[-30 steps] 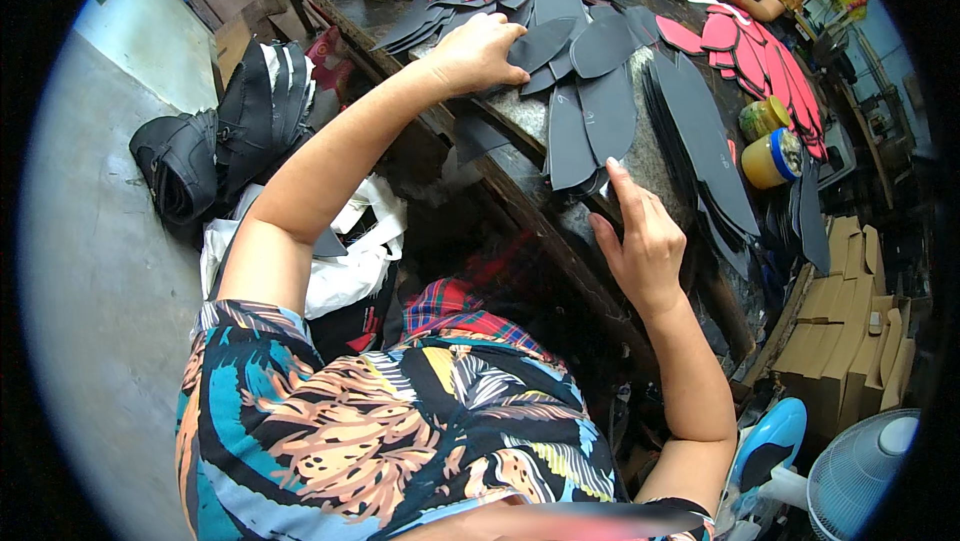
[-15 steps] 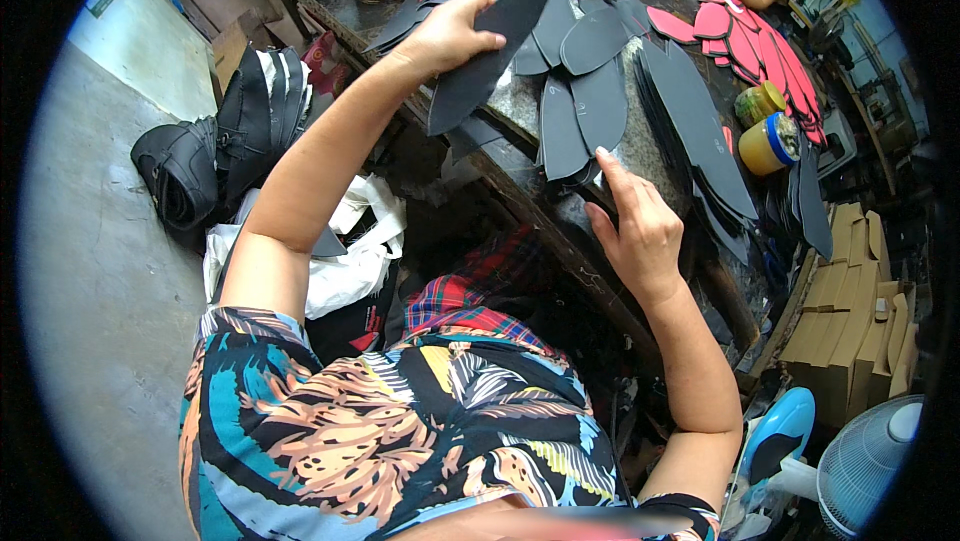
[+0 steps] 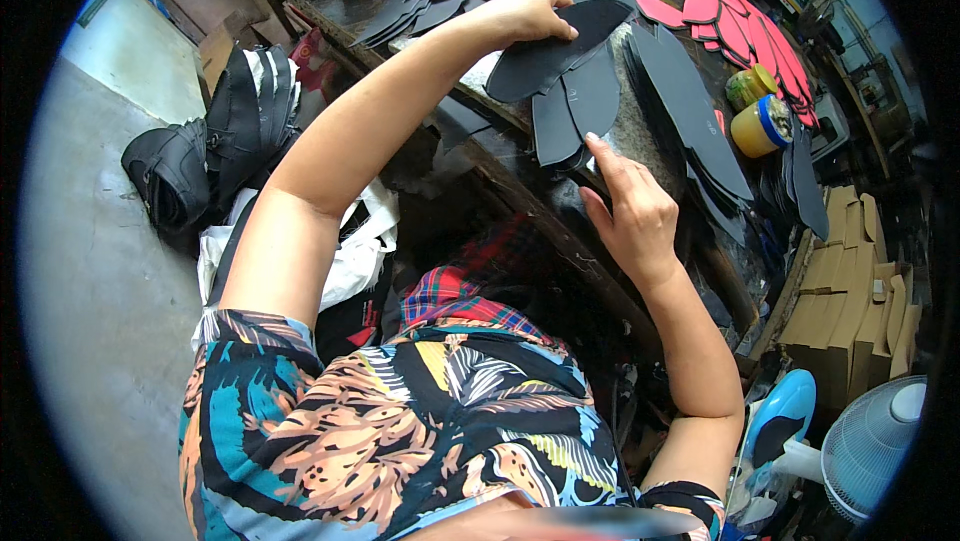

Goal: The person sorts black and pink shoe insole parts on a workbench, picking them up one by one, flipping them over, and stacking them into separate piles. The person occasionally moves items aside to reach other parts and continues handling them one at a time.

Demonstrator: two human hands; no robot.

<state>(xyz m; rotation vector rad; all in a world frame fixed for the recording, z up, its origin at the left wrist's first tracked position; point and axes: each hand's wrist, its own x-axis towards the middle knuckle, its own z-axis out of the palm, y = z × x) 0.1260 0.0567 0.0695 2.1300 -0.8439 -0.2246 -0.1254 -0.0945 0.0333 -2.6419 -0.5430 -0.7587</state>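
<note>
One held piece [image 3: 535,63], two jars [image 3: 752,133], one fan [image 3: 868,456]

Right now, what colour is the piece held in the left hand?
The piece in the left hand is black; the head view shows it best.

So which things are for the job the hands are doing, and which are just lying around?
Seem part of the job:
flat, black, pointed-oval piece, in the left hand
overlapping flat, dark-grey, rounded pieces, by the right hand's fingertip

Seem just lying around:
brown cardboard boxes
round blue-and-white fan
crumpled white sheeting
</note>
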